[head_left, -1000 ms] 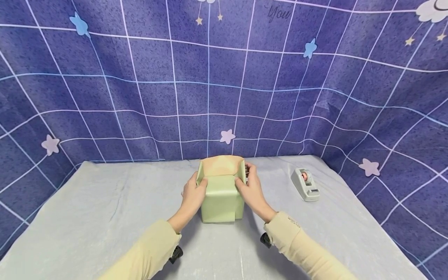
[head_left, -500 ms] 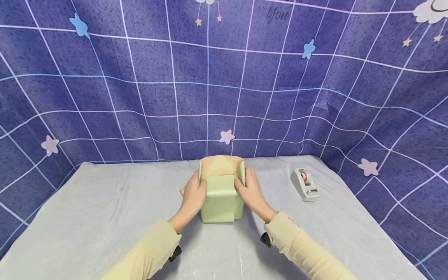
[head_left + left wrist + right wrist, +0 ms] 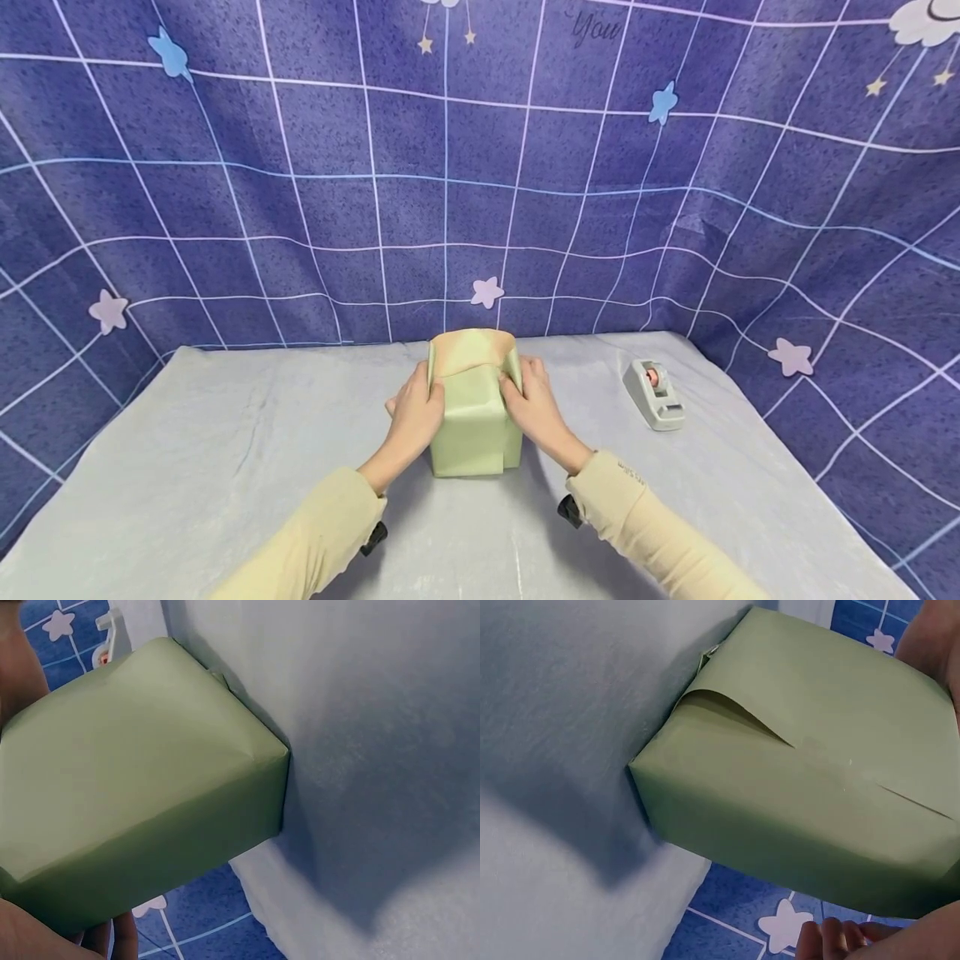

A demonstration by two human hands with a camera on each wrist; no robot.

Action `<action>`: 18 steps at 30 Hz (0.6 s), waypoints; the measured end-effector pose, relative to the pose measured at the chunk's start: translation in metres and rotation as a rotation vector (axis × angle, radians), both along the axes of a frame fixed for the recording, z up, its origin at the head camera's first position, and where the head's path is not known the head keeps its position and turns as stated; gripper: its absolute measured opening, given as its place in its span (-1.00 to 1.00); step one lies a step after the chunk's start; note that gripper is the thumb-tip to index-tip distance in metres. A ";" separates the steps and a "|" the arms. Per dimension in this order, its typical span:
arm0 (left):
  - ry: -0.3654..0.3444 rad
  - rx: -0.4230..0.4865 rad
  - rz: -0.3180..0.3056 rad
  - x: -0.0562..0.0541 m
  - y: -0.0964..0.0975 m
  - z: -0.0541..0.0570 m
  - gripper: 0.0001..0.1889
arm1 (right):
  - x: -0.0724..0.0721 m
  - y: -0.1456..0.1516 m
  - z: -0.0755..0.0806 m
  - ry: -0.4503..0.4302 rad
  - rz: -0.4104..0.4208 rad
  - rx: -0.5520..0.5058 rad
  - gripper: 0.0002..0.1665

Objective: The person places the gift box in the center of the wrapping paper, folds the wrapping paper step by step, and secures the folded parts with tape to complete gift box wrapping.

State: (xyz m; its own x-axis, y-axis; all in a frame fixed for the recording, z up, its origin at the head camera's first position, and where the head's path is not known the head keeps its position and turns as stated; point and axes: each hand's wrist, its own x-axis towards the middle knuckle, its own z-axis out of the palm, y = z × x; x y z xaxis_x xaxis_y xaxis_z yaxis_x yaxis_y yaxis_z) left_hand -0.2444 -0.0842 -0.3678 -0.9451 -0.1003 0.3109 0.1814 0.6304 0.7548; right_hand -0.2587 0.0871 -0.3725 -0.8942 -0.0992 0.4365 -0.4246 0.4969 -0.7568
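A box wrapped in light green wrapping paper (image 3: 474,442) stands on the table in front of me. At its top the paper is open, and the far flap shows a peach inner side (image 3: 472,348). My left hand (image 3: 412,417) grips the paper at the upper left edge, thumb on the near side. At the upper right edge my right hand (image 3: 536,414) pinches the paper, pushing that side inward so it creases. In the right wrist view an overlapping seam of the paper (image 3: 742,712) lifts slightly near the base. Fingers on the outer sides are partly hidden.
A white tape dispenser (image 3: 654,396) with a roll of tape stands to the right on the grey cloth-covered table (image 3: 262,467). Behind the table hangs a blue curtain (image 3: 480,192) with grid lines and stars.
The right side of the paper's top has been pushed inward, so the opening is narrower and the near edge is creased. Right fingers have shifted along that side; the box stays in place.
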 end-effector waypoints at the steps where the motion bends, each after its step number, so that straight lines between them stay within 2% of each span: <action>1: 0.001 -0.001 0.000 0.000 0.000 0.000 -0.72 | 0.000 0.001 0.000 0.001 -0.005 0.001 -0.60; 12: 0.010 -0.018 0.008 0.002 0.001 0.001 -0.76 | -0.002 0.003 0.008 0.029 -0.034 -0.001 -0.65; 18: 0.004 -0.025 0.013 0.002 0.002 0.000 -0.78 | -0.004 0.001 0.011 0.051 -0.058 0.029 -0.58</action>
